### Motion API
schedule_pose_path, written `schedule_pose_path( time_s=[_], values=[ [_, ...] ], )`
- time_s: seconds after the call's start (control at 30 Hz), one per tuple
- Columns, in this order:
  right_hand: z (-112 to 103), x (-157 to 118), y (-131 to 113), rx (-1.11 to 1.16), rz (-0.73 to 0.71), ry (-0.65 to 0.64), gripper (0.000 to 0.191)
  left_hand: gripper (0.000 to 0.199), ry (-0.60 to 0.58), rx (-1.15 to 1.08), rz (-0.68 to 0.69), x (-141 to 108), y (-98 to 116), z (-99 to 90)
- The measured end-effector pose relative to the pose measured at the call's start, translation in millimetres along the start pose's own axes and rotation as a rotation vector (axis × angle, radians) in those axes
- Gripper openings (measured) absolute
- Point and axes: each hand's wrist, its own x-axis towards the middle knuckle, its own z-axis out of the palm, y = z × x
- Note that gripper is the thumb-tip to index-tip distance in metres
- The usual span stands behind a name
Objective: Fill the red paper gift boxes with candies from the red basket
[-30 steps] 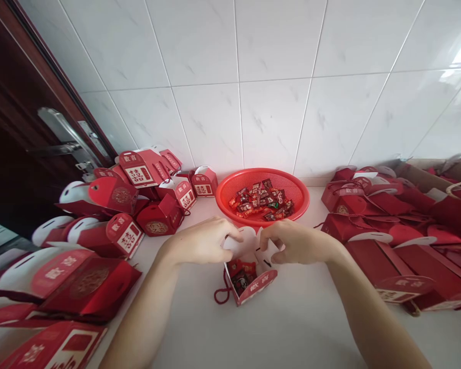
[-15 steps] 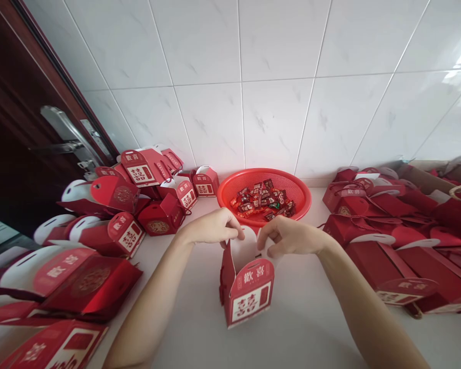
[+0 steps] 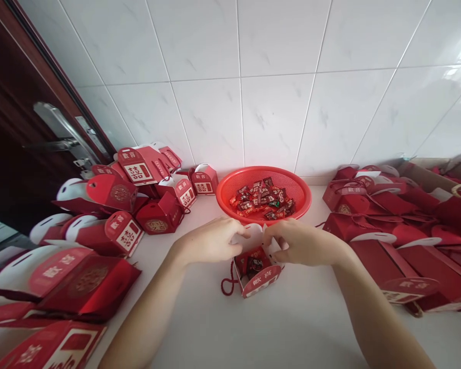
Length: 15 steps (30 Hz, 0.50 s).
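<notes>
Red carton (image 3: 263, 281), one, open-topped, tilted with its opening toward the viewer; located mid-desk (image 3: 215, 328), just in front of a red perforated basket (image 3: 297, 185). Wrapped sweets (image 3: 254, 265) are contained in it; a dark red cord (image 3: 226, 294) is looped beside its left side. Grip of left hand (image 3: 211, 240): a raised flap is grasped between thumb and fingers. Grip of right hand (image 3: 301, 241): the opposite flap is likewise grasped. Loose sweets (image 3: 265, 195) are heaped in the basket. Similar red cartons are massed at left (image 3: 115, 236) and right (image 3: 369, 256).
</notes>
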Motion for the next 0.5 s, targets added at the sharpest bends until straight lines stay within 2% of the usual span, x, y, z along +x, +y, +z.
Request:
schedule_pose_path(
  time_s=[0.1, 0.17, 0.27, 0.33, 0.43, 0.5],
  values=[
    [0, -4, -5, -0.003, -0.004, -0.033, 0.01, 0.042, 0.013, -0.032, 0.046, -2, 2, 2.6],
    [1, -6, -6, -0.01, -0.002, -0.011, 0.01, 0.045, 0.012, -0.042, 0.06, -2, 3, 2.6],
    [3, -9, -7, -0.041, 0.013, 0.072, 0.014, 0.042, -0.001, -0.022, 0.058, -1, 5, 1.9],
    [4, -12, -11, -0.063, 0.001, 0.178, 0.019, 0.036, -0.012, -0.012, 0.053, 0, 6, 1.5],
    [5, -17, -20, -0.041, -0.149, 0.281, 0.027, 0.032, -0.011, -0.01, 0.061, -1, 8, 0.8],
    [7, -18, -25, -0.014, -0.264, 0.201, 0.034, 0.03, 0.013, -0.011, 0.079, -2, 10, 0.1]
  ],
)
